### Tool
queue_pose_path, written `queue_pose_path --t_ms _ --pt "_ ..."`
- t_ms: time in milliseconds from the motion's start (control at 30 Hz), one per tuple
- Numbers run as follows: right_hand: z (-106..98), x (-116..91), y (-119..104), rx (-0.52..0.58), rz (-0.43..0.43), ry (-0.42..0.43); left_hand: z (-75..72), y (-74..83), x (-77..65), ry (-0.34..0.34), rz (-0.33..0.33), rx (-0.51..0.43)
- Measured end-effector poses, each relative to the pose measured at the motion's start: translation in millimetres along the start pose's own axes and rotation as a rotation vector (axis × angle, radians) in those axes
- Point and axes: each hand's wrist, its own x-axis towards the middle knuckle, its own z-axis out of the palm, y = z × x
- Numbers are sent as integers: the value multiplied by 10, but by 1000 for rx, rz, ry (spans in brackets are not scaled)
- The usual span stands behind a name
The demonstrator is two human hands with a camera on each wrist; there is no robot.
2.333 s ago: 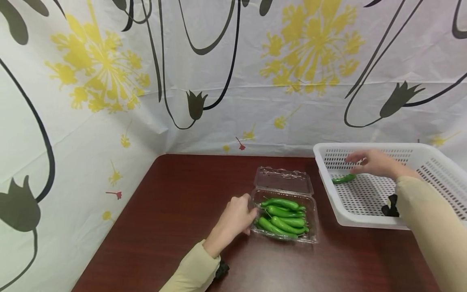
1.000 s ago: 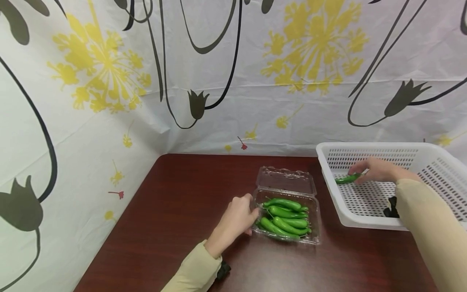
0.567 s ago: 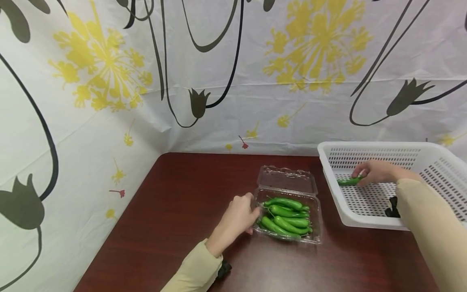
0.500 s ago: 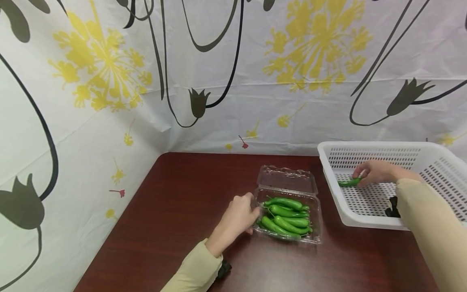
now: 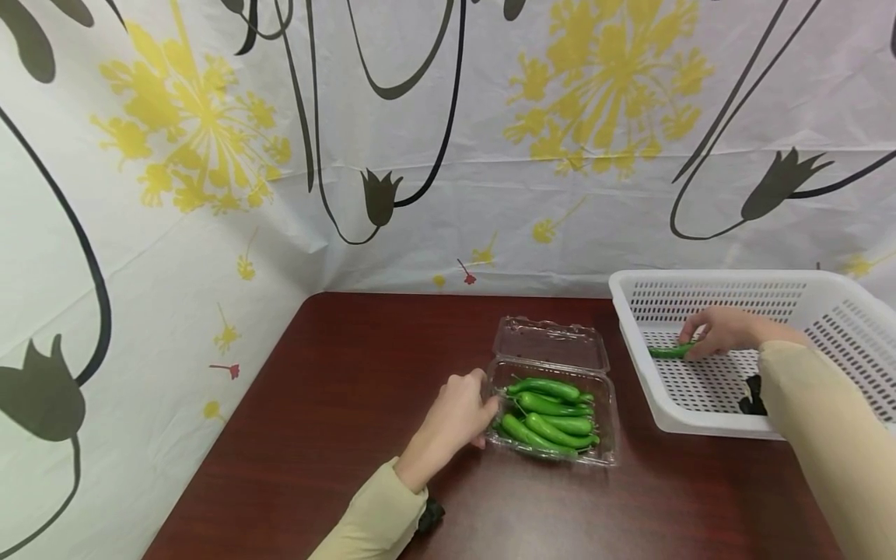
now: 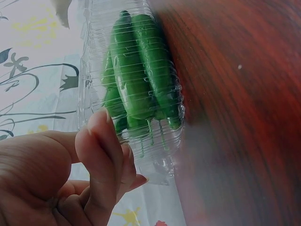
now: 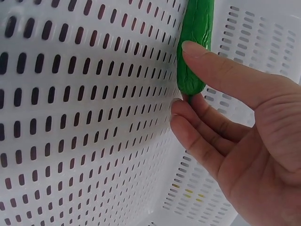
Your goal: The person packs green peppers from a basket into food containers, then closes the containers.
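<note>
My left hand (image 5: 451, 412) holds the left edge of a clear plastic clamshell box (image 5: 606, 420), thumb at the rim and fingers against its side. Several green chili peppers (image 5: 553, 407) lie side by side in the box. Over in the white perforated basket (image 5: 633, 381), my right hand (image 5: 724, 328) pinches one end of a single green chili pepper (image 5: 668, 351). The right wrist view shows the thumb lying on that pepper (image 7: 195, 28), with the other fingers beneath and beside its end.
The box's lid (image 5: 549, 348) stands folded back behind it. Both containers are on a dark red-brown table (image 5: 364, 389), the basket at the right. A white patterned cloth (image 5: 420, 155) hangs behind and to the left.
My right hand has come down from above the lone pepper in the basket and taken hold of its end. The left hand has stayed at the box, and the head view shifted slightly.
</note>
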Motion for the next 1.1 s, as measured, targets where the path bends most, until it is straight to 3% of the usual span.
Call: queue_pose_path --t_ms 433,1100 --pt "-33 -46 -19 6 16 45 4 9 4 -1 1 18" --pt "-223 -216 -84 -67 -40 131 6 -8 -6 7 21 -14"
